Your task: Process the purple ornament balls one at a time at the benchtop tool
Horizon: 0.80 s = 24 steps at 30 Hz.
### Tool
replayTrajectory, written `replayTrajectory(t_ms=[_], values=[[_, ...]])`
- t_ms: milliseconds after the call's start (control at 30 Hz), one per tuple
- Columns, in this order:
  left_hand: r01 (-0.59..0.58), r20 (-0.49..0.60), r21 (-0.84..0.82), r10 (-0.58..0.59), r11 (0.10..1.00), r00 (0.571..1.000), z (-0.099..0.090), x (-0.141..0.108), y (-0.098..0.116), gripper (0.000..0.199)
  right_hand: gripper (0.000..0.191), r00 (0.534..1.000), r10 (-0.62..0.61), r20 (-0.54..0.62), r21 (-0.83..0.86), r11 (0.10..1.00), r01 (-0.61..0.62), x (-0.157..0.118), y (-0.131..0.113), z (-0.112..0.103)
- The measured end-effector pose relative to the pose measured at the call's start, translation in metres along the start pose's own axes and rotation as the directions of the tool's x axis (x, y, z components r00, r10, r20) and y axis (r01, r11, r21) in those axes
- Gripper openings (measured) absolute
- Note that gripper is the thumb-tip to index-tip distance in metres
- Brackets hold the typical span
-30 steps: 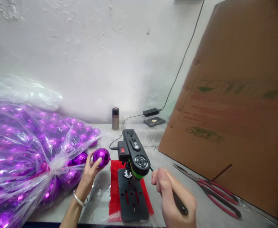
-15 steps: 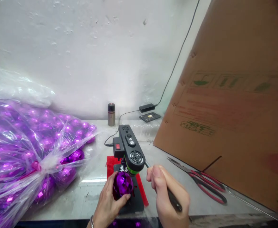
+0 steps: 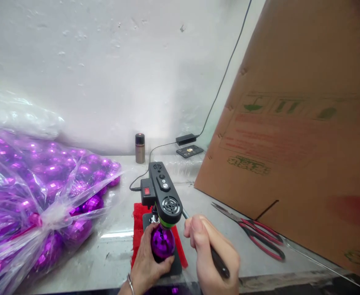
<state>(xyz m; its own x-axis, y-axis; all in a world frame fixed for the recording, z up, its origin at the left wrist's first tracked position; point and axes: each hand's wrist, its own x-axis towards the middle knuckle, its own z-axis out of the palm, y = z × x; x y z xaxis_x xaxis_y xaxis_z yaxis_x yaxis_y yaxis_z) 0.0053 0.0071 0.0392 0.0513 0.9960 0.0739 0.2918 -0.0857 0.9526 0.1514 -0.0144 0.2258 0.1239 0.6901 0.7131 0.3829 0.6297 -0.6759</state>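
Note:
My left hand holds a shiny purple faceted ball, thumb at the near side and fingers at the left. The ball sits right under the round front end of a small black bench machine with a green ring; whether they touch is hard to see. My right hand is closed around a lever handle, its metal rod running to the machine's right side. A dark base plate and red cloth lie beneath.
At left a tied clear plastic bag bulges with purple balls. Red-handled scissors lie at right before a large cardboard box. Behind stand a brown bottle, a power adapter with cable, and a dark flat phone-like object.
The view has shifted a little, moving the scene left. Against the machine, my left hand has brought the purple ball rightward, under its front end. My right hand keeps its hold on the lever.

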Motion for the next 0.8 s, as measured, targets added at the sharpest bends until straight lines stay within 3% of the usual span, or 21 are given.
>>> replayTrajectory(t_ms=[167, 400, 800], values=[[-0.042, -0.019, -0.024, 0.042, 0.999, 0.999, 0.001, 0.001, -0.005, 0.088, 0.037, 0.999, 0.016, -0.036, 0.086, 0.996, -0.012, -0.012, 0.007, 0.005], [-0.009, -0.012, -0.018, 0.009, 1.000, 1.000, 0.004, 0.001, -0.007, 0.087, 0.041, 0.957, 0.162, -0.240, 0.132, 0.982, -0.134, -0.034, 0.007, 0.025], [0.001, -0.041, -0.009, -0.002, 1.000, 0.999, 0.007, -0.001, -0.007, 0.088, 0.049, 0.939, 0.142, -0.314, 0.168, 0.981, -0.093, -0.039, 0.015, 0.028]])
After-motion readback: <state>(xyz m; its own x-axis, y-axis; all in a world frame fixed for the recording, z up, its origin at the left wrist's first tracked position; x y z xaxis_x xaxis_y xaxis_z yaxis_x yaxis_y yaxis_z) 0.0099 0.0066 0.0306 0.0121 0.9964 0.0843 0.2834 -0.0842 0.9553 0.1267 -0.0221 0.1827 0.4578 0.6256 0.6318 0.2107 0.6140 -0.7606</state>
